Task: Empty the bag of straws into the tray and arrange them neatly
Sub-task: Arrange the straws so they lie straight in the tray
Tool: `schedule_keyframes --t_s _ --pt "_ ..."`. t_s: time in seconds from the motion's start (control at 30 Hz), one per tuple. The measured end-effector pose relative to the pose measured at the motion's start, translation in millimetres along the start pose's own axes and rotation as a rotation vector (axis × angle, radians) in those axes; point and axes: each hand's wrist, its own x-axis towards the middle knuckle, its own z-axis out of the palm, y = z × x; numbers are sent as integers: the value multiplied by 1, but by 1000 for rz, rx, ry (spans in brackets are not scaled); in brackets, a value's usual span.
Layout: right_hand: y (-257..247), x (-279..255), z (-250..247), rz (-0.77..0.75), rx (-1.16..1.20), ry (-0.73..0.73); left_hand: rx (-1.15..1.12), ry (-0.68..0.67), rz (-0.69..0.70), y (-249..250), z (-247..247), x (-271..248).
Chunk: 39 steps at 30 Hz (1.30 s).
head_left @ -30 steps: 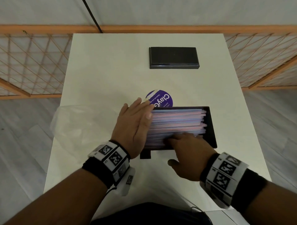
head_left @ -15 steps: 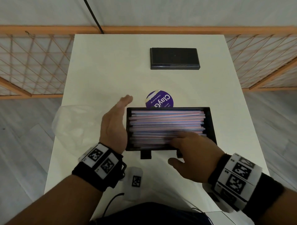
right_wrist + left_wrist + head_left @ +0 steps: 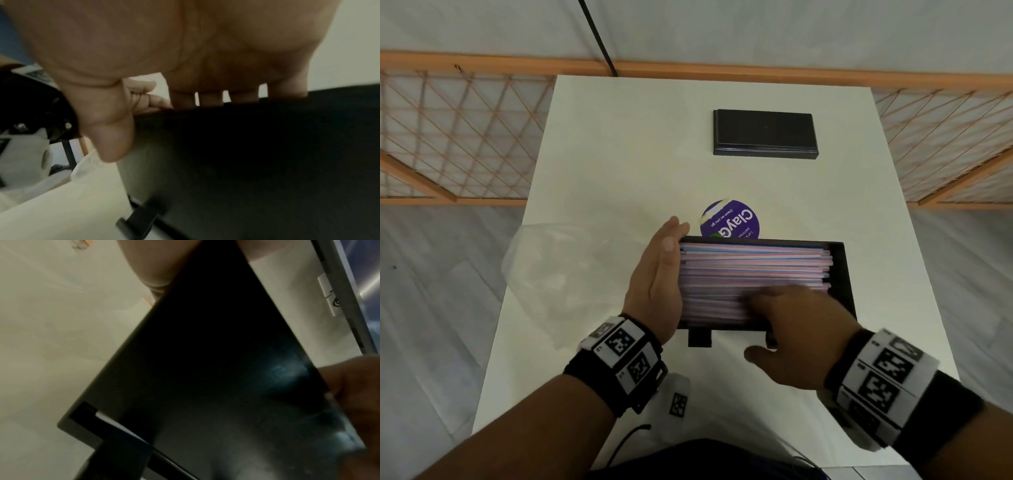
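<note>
1. Right hand [image 3: 796, 337], nearest the camera, lies flat w/ fingers spread over the near rows of straws [image 3: 753, 270]; grips nothing.
2. Left hand [image 3: 655, 279], half a sec. ago standing off the tray's left wall, now presses edge-on, fingers straight, against the straw ends; that looks like squaring the bundle, so arranging seems nearly done.
3. Straws lie lengthwise in the black tray [image 3: 842, 277] on the white counter [image 3: 619, 154], between both hands.
4. Emptied clear bag [image 3: 558, 274] lies left of the tray; purple round label [image 3: 732, 222] just behind; black box [image 3: 765, 133] farther back.
</note>
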Motion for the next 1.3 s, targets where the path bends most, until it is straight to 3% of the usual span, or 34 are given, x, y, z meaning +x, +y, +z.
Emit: schedule_keyframes --t_s 0.07,0.23,0.5,0.73,0.93,1.17,1.23,1.3 --pt "-5 10 6 -34 10 -96 4 21 26 -4 1 1" --pt "-19 23 10 -41 -77 -65 11 21 34 -4 3 2" --pt "-25 44 -3 65 -13 -261 31 14 22 0 3 1" --pt "-23 52 -8 43 128 -280 79 -6 10 7 1 -3" --pt "-31 52 0 9 145 -190 91 10 40 5 1 -2" --pt "-25 23 -1 -107 112 49 66 58 37 6 -3 -3" --pt "-15 3 -4 -162 53 175 41 67 18 8 -6 -3" --pt "-2 -10 1 -209 76 423 50 49 6 10 -7 -4"
